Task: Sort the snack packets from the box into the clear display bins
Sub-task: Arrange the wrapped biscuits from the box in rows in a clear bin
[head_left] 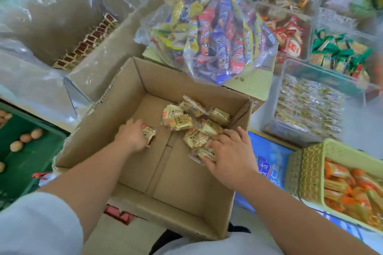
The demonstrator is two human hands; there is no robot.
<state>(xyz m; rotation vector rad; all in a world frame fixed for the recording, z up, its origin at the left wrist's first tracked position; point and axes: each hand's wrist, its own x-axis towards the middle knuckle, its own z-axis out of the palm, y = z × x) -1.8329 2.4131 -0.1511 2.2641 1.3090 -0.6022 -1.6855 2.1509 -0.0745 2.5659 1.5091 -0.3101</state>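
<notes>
Box: cardboard box, open-topped, floor mostly bare; beige snack packets heaped toward its far right corner.
Left hand: down inside the box, left of the heap, fingers curled round one packet.
Right hand: spread over the heap's near edge. Pressing or pinching, can't tell.
Bins: clear display bins flank the box, one left, one right.
Risk: scooping several at once, loose packets could slip back in. Lifting past the box's far right corner, an arm might snag the clear bag of bars overhanging it.
</notes>
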